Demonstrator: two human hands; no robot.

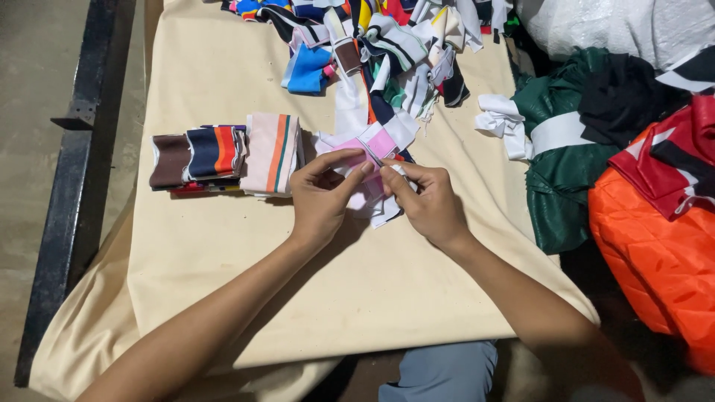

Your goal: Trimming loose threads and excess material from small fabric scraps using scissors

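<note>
Pinching pink-and-white strip (370, 152), long axis away, both hands: left hand (322, 199), right hand (429, 205).

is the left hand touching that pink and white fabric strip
Touching. The head view shows the left hand with its thumb and fingertips pinched on the pink and white fabric strip, no gap between them; the right hand grips it too.

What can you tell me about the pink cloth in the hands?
The pink cloth is a soft-looking strip with white bands, folded and rumpled. It lies on the cream table cover, beside a neat stack of striped strips. The left hand and right hand both pinch it at its near end.
</note>
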